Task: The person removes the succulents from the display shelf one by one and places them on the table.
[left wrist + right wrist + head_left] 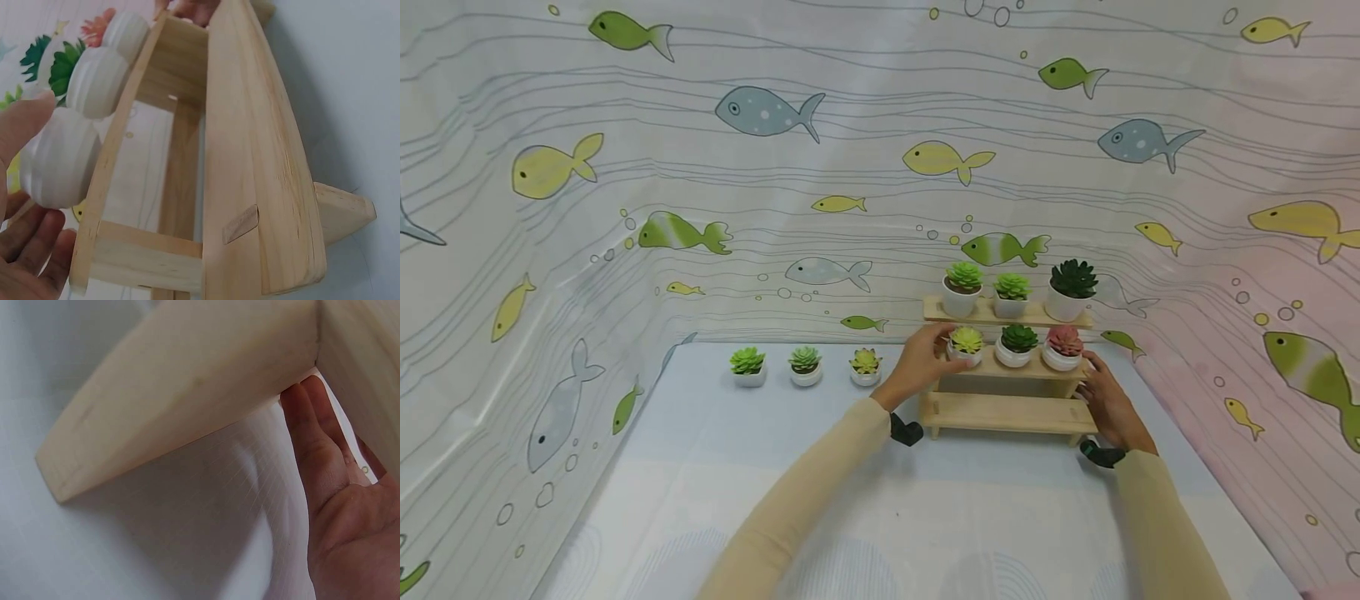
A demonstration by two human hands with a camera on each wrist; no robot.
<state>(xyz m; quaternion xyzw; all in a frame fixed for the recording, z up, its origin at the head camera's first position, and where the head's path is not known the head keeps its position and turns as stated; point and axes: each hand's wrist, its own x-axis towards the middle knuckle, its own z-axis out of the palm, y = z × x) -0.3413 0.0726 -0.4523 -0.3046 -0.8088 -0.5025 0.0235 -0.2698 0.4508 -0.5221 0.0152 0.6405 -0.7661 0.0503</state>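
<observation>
A three-tier wooden plant stand (pixel 1009 412) stands at the back right of the table. My left hand (pixel 919 363) holds the white pot of a yellow-green succulent (pixel 966 343) at the left end of the middle shelf. In the left wrist view, its thumb and fingers lie around that white pot (pixel 59 159). My right hand (pixel 1111 402) grips the stand's right end, near the pink succulent (pixel 1064 343); the right wrist view shows its fingers (pixel 303 422) against the wood. Between these plants sits a dark green succulent (pixel 1018 342).
On the top shelf stand a bright green succulent (pixel 962 287), a smaller green one (pixel 1011 293) and a dark green one (pixel 1072 287). Left on the table are a green succulent (pixel 748 367), a pale green one (pixel 805 364) and a yellowish one (pixel 866 365). A fish-patterned curtain (pixel 880 242) hangs behind.
</observation>
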